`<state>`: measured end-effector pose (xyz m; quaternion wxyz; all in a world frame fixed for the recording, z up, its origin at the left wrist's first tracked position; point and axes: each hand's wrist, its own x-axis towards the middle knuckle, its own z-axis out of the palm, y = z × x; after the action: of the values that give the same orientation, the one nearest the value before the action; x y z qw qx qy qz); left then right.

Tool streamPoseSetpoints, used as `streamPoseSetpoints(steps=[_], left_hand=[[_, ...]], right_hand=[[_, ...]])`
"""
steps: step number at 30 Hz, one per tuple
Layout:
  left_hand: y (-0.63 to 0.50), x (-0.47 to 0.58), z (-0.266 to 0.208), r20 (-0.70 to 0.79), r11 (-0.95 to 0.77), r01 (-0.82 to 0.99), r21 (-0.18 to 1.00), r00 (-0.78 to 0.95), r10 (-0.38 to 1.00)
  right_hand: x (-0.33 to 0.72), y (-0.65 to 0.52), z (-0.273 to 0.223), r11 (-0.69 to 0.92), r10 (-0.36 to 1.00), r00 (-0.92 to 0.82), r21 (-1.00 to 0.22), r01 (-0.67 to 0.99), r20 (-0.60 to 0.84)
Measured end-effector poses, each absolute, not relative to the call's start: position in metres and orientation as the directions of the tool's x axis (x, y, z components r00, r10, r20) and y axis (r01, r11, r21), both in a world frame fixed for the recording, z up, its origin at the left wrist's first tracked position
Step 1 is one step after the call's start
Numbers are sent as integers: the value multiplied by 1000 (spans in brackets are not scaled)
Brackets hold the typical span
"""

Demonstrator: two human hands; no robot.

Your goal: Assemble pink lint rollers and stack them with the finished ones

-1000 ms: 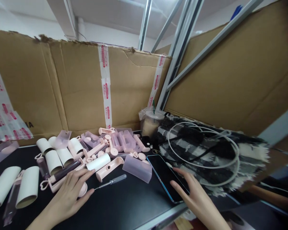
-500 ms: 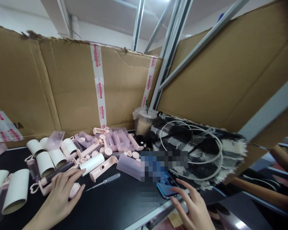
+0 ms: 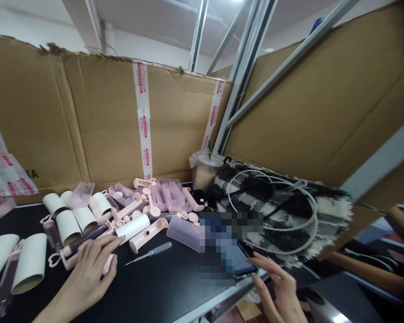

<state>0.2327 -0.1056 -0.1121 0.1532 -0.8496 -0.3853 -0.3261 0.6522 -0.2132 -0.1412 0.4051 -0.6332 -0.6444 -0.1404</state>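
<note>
My left hand (image 3: pixel 87 269) lies flat on the black table (image 3: pixel 168 287), its fingers spread over a pink plastic handle part (image 3: pixel 70 256) at the edge of a pile of pink parts (image 3: pixel 155 202). My right hand (image 3: pixel 278 291) hovers at the table's front edge, fingers apart, fingertips touching the lower corner of a phone (image 3: pixel 240 260) with a lit screen, partly blurred out. A small clear-handled screwdriver (image 3: pixel 150 254) lies between the two hands.
White roll tubes (image 3: pixel 30 262) lie at the left. A plaid fringed cloth (image 3: pixel 289 211) with a coiled white cable (image 3: pixel 272 202) and a lidded drink cup (image 3: pixel 207 170) sit at the back right. Cardboard walls (image 3: pixel 104 125) enclose the table. Another person's arm (image 3: pixel 366 264) shows at far right.
The phone screen went from dark to lit. My right hand slid back from the screen's middle to its lower corner. My left hand stayed on the pink part.
</note>
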Motion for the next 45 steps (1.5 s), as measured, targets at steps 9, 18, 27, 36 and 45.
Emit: streamPoseSetpoints(steps=[9,18,27,36,45], left_hand=[[-99,229,-119,706,-674,735,-75,516,485],[-101,227,-107,758,-618,769,-164,499,419],[-101,229,-106,741,-623,760,-183,524,421],[-105,233,-104,720,-619,773,-137,508,474],[-104,233,-109,708,-618,781,-91,487,512]], right_hand=[[649,-209,-148,174,725,-33,-137,975,688],[646,-210,-149,141,714,22,-175,974,699],[643,-210,-150,192,685,51,-248,950,726],[633,-192,-156,58,698,350,-537,842,624],[633,-191,-119,69,736,181,-338,939,653]])
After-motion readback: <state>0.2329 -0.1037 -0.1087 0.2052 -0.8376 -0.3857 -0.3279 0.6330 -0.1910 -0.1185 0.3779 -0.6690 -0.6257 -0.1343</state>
